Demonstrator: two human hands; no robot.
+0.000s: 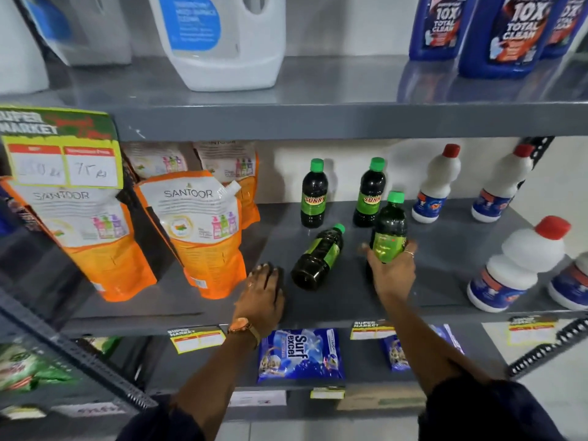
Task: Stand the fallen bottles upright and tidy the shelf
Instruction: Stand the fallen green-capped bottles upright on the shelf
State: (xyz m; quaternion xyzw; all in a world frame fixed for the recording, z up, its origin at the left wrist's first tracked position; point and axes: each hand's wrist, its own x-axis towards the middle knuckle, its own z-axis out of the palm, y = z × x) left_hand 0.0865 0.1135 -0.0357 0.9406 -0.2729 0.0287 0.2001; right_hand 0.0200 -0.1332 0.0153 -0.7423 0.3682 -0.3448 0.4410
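A: Nearest in, the left hand (265,292) is laid flat on the grey shelf (445,249), palm down, fingers spread, nothing held. A watch (243,327) is worn at that wrist.

B: And at its two o'clock, just beside the fingertips, a fallen bottle (318,256) is seen lying on its side, base toward the front edge, green cap pointed to one o'clock.

A: To the three o'clock of that one, the right hand (393,270) is wrapped around the lower half of a tilted bottle (389,229), fingers closed on the green label. Whether its base is touching the shelf cannot be told.

B: Further back, at twelve o'clock, two upright dark bottles (313,194) are stood near the wall, well apart from each other.

A: White bottles with red caps (437,184) are ranged off at two to three o'clock, orange pouches (199,230) at nine.
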